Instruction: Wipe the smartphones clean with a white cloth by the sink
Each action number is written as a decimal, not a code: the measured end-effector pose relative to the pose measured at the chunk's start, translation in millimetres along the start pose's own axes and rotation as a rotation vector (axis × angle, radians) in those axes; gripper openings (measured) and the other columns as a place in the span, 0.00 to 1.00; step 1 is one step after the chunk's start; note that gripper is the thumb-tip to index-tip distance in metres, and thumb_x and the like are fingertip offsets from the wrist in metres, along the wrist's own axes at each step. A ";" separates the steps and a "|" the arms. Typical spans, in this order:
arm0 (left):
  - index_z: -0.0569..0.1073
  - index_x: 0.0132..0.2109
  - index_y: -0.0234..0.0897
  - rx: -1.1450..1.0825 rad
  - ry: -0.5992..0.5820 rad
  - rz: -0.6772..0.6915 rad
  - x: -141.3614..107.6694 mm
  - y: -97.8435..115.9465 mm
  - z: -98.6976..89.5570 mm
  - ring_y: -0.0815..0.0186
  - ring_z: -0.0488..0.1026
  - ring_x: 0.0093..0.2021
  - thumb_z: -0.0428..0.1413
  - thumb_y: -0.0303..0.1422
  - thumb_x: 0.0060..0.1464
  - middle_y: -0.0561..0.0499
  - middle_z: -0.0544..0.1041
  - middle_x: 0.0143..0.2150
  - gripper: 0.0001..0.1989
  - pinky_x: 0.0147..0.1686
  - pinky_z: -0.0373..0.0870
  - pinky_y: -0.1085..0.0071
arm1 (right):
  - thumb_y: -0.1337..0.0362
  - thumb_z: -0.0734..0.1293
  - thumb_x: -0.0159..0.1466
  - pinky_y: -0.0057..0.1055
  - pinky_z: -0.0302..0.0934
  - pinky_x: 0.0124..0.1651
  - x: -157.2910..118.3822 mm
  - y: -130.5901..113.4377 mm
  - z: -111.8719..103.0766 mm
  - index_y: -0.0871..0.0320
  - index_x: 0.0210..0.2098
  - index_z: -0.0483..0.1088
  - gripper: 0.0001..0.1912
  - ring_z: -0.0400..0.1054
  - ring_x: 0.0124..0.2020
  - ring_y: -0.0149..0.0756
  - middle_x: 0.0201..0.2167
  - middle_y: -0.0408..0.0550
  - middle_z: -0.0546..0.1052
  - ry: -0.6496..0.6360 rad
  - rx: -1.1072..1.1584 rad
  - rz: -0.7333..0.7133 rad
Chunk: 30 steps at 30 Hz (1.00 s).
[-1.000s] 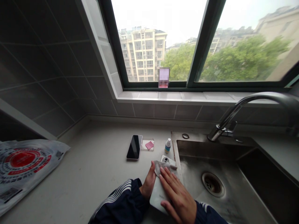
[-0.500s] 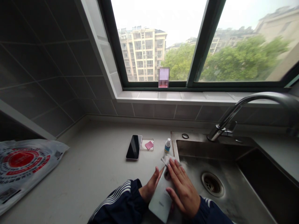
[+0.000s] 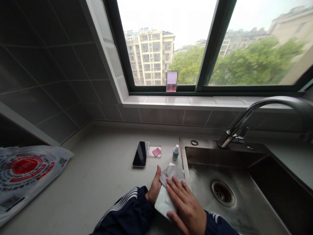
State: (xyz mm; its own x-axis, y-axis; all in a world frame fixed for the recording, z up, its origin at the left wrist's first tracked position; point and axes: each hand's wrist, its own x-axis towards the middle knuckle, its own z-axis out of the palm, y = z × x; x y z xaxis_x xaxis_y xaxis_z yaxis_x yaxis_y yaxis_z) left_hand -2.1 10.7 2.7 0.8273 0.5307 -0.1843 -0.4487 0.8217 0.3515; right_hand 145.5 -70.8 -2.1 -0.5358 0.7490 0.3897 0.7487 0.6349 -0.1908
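A pale phone (image 3: 164, 199) lies tilted in my left hand (image 3: 154, 186), back side up. My left thumb stands along its left edge, and the other fingers are hidden beneath it. A grey-white cloth (image 3: 171, 173) covers the phone's upper part. On the cloth and the phone's back rests my right hand (image 3: 184, 205), fingers stretched out flat and thumb apart. Just beyond the cloth stands a small white-capped bottle (image 3: 175, 152) with a blue and yellow label.
Left of the bottle, a black-screened phone (image 3: 141, 154) lies beside a clear case (image 3: 157, 147) with a pink paper piece (image 3: 156, 151). A metal sink (image 3: 200, 182) and a curved faucet (image 3: 231, 132) are at the right. A printed plastic bag (image 3: 29, 176) lies far left on the counter (image 3: 97, 156).
My right hand has slid left and toward me across the phone, and the cloth has moved with it. The cloth now lies spread over the phone's upper part.
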 end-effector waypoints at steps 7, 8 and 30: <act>0.62 0.61 0.27 0.018 0.095 0.048 -0.4 1.1 -14.8 0.56 0.77 0.34 0.36 0.64 0.52 0.34 0.79 0.43 0.47 0.32 0.68 0.66 | 0.48 0.60 0.68 0.45 0.48 0.67 1.9 -1.2 3.5 0.67 0.63 0.58 0.34 0.45 0.68 0.49 0.65 0.55 0.60 0.002 0.084 -0.321; 0.61 0.62 0.28 0.017 0.092 0.048 -0.7 1.4 -16.1 0.57 0.77 0.33 0.36 0.64 0.52 0.33 0.78 0.43 0.47 0.30 0.67 0.67 | 0.49 0.60 0.68 0.45 0.47 0.67 1.9 -0.8 3.9 0.66 0.63 0.60 0.32 0.46 0.68 0.47 0.64 0.55 0.61 0.004 0.091 -0.349; 0.51 0.67 0.34 0.037 0.102 0.071 -1.0 -0.9 -14.4 0.52 0.76 0.39 0.36 0.68 0.47 0.32 0.75 0.50 0.52 0.46 0.64 0.56 | 0.64 0.51 0.74 0.47 0.27 0.70 2.8 -5.2 12.2 0.58 0.60 0.64 0.19 0.45 0.69 0.39 0.64 0.41 0.62 0.044 0.049 -0.370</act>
State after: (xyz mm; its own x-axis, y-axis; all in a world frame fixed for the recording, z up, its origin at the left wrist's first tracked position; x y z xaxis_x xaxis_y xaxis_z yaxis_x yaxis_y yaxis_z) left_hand -7.4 12.4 -10.6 0.7546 0.6070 -0.2494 -0.4905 0.7742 0.4000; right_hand 135.3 -69.7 -11.0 -0.7482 0.4593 0.4788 0.4875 0.8701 -0.0727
